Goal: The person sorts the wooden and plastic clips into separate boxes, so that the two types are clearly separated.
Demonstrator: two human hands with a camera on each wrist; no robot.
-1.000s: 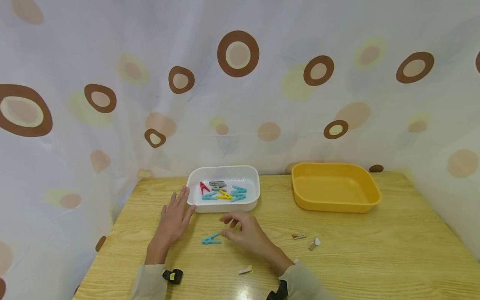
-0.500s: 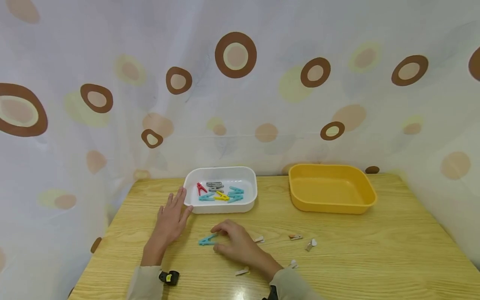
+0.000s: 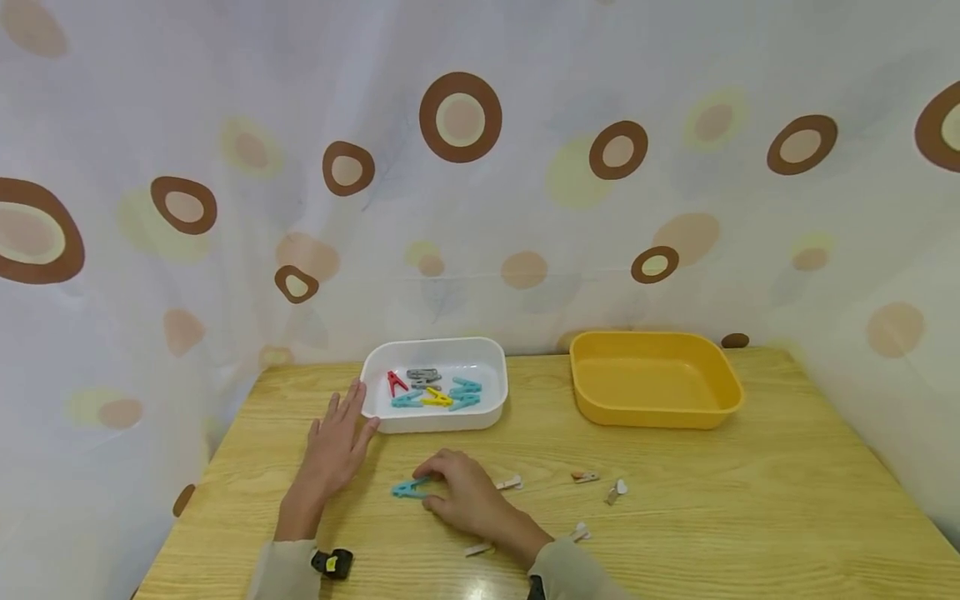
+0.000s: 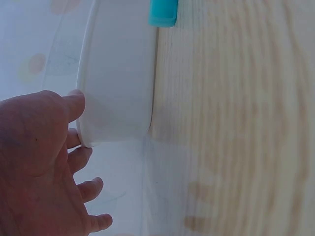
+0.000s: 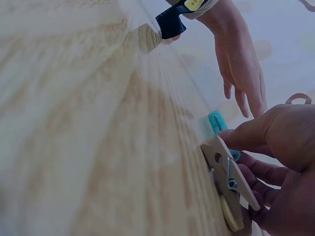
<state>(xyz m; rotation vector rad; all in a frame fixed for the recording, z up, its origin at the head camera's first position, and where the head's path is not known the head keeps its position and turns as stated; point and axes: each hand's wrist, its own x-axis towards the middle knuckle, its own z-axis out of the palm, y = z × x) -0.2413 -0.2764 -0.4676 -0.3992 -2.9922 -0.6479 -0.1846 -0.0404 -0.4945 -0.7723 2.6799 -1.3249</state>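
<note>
In the head view my right hand (image 3: 467, 498) pinches a light-blue plastic clothespin (image 3: 405, 490) by its spread ends, thumb on one side and index finger on the other. The clothespin lies on the table in front of the white tray (image 3: 442, 423). My left hand (image 3: 330, 454) rests at the tray's near left corner, its fingers straight along the side and the thumb at the front rim. In the tray lie several light-blue clothespins (image 3: 407, 401), a red clothespin (image 3: 396, 384), a yellow clothespin (image 3: 437, 398) and some grey clips (image 3: 423, 375).
Several small wooden clothespins lie scattered right of and below my right hand, among them one with an orange top (image 3: 585, 477) and one with a white heart (image 3: 617, 492). A yellow tray (image 3: 656, 417) stands at the back right. Behind the table (image 3: 750, 508) hangs a patterned curtain (image 3: 540, 208).
My right hand has come down and left onto the light-blue clothespin, and its thumb and index finger now take hold of it. My left hand stays at the white tray.
</note>
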